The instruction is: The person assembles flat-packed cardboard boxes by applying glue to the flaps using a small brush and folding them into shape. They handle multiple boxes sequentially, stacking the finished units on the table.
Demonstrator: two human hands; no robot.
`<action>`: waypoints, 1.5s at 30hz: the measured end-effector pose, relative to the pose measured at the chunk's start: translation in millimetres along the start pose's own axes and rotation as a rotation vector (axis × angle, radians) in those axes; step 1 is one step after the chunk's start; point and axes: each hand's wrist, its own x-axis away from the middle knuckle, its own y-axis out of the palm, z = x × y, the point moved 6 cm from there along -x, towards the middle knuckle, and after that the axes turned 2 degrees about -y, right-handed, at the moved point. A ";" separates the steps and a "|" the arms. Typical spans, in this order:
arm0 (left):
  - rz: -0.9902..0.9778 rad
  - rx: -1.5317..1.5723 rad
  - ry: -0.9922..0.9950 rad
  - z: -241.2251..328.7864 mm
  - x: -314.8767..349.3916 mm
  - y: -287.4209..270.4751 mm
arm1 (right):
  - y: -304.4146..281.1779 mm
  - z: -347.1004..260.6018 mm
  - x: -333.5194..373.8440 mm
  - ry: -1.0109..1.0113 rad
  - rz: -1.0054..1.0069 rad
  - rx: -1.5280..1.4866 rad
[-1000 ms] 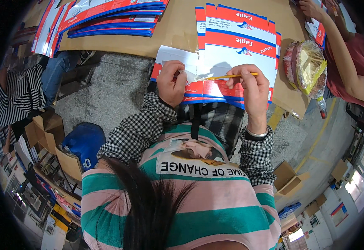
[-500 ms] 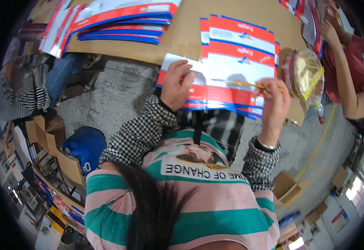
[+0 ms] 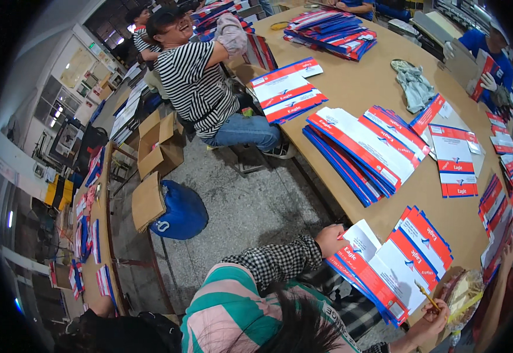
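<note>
A fanned stack of red, white and blue printed card sheets (image 3: 412, 262) lies at the near table edge in front of me. At its left side, my left hand (image 3: 331, 240) pinches the edge of a printed sheet (image 3: 350, 254), which has a white flap. My right hand (image 3: 434, 320) is closed round a thin yellow stick (image 3: 425, 292) at the stack's lower right. The stick points up and left over the sheets; its tip is too fine to make out. Beside that hand sits a plastic-wrapped bowl (image 3: 465, 294) with something pale yellow in it.
More printed stacks (image 3: 371, 147) cover the brown table (image 3: 297, 44), with a grey cloth (image 3: 414, 88) among them. A person in a striped shirt (image 3: 194, 88) sits at the left. Co-workers also stand along the far and right sides. A blue sack (image 3: 180, 210) and open cartons (image 3: 159, 144) stand on the floor.
The view has swung up and left, bringing more of the table and the co-workers into sight. My left hand has closed on the sheet's edge; the right still holds the yellow stick.
</note>
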 end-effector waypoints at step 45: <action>0.243 0.067 0.252 123.8 -169.7 -267.3 | 15.2 -124.8 -1.8 -0.397 0.145 -0.233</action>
